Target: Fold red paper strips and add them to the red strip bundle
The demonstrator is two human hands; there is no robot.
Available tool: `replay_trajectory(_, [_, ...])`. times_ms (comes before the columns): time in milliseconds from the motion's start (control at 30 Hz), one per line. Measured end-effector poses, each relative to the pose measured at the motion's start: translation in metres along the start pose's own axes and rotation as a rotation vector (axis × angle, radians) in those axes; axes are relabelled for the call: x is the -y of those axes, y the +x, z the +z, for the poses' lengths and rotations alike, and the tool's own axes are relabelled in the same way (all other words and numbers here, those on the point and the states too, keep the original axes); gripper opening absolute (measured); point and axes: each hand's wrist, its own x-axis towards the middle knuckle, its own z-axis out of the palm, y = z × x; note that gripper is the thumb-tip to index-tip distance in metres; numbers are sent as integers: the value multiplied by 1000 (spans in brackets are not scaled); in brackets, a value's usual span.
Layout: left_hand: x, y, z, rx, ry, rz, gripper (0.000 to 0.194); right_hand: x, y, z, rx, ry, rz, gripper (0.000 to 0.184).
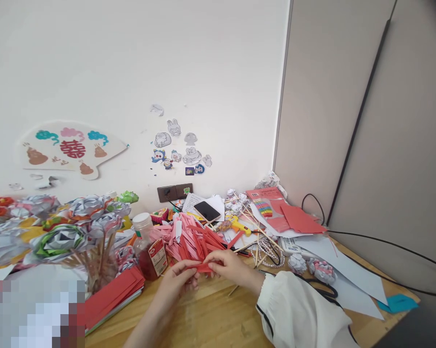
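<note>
Between my two hands, just above the front of the wooden table, is a small strip of red paper (204,267). My left hand (183,276) pinches its left end, fingers closed. On the other end, my right hand (228,265) grips it between thumb and fingers. Right behind the hands lies a heap of pink and red paper strips (185,241). A stack of red paper sheets (112,295) rests to the left of my left hand. The lower fingers of both hands are partly hidden.
A bottle of red liquid (145,246) stands left of the strips. Paper flowers (58,237) crowd the left side. Behind lie a phone (207,211) and a yellow glue gun (239,225). Black-handled scissors (321,287), bead strings (270,253) and white sheets (356,275) are at right.
</note>
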Motion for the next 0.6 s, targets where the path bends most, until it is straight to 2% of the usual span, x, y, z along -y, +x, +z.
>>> replay_trajectory(133, [1,-1,-4,-39,-140,-17,27,7,-2,0,15,-58,-61,25])
replay_trajectory(267, [-2,-2,-4,-62,-195,-36,30,12,-5,1,-10,-250,-123,36])
replay_trajectory(433, [-1,2,0,-42,-28,4,40,13,-6,3,-30,-484,-138,21])
replay_trajectory(600, [4,10,-3,-86,149,67,50,14,-7,5,-24,-488,-114,19])
